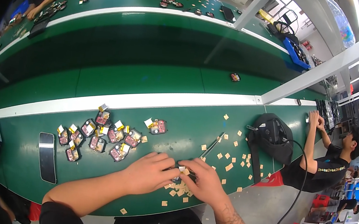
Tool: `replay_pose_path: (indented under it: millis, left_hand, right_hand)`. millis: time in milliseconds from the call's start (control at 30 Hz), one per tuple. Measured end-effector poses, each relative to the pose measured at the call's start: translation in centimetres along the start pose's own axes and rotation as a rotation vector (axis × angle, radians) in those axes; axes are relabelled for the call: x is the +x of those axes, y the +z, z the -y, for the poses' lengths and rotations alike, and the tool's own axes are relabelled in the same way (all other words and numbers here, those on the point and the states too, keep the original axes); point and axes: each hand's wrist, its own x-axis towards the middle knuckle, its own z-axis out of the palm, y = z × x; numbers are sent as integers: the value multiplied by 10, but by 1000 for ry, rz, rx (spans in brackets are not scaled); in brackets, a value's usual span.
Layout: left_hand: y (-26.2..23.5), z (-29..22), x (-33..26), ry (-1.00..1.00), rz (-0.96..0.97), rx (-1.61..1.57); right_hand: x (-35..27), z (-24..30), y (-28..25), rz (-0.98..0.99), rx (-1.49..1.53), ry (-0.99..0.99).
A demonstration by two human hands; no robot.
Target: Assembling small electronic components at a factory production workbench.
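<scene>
R hand point(204, 179): grip pinched on sm. white-and-beige pc. point(186, 172) over green worktop point(89, 176) | L hand point(149, 172): grip curled, hold unclear | prog. (est.) partial: black-cased red-board modules point(97, 144) lay L; square beige tabs point(229, 167) lay loose

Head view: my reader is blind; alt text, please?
Left hand and right hand meet at a small, partly hidden object beside tan square pieces on a green table. At left lie black-cased reddish circuit modules and a dark rectangular phone; right, a black fabric bag.
</scene>
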Motion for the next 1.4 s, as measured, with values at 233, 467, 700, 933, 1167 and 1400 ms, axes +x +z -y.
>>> replay_pose_path:
  millis: [233,467,700,933,1167,1400]
  left_hand:
    - [2,1,-1,35,-23,16]
    - [5,1,-2,23,-32,-13]
    - [6,0,-3,26,-25,28]
    - [5,-1,-2,44,-2,62]
    - [5,-2,-3,37,-4,63]
    - [5,-2,-2,8,-69,-20]
  right_hand:
    - [-2,-3,1,89,81,125]
    - [-11,2,-18,180,143,257]
    - [-11,-4,-26,270,112,193]
    - [-21,8,-9,108,-88,70]
    - [-23,6,5,52,-154,-30]
    - [-30,-5,22,-71,-55,-37]
